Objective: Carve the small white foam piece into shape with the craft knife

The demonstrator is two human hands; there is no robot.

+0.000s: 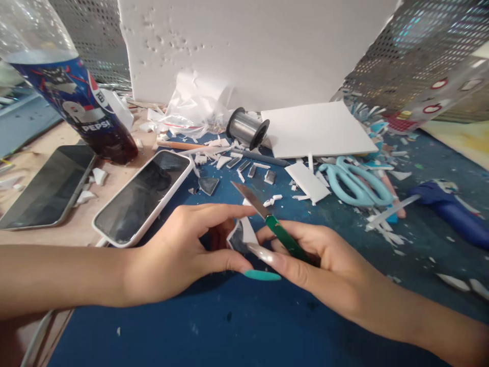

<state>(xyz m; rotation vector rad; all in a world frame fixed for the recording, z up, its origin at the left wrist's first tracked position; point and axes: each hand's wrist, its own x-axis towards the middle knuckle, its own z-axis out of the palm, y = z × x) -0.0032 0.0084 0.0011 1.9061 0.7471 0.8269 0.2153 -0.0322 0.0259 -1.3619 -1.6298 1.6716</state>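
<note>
Apparently mid-trim, the left hand (187, 252) pinches a grey-and-white piece (241, 236) just left of the knife (281, 235), which the right hand (328, 272) grips; whether knife meets piece is unclear. Any next stroke calls for steadiness. Beyond the knife lie small scraps (270, 177).

Shiny perforated panelling (424, 46) stands behind the blue work surface (160, 331).

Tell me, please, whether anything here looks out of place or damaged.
White scraps lie scattered across the blue surface, looking untidy; the upright white board is pitted toward its left, unlike its smoother middle.
</note>
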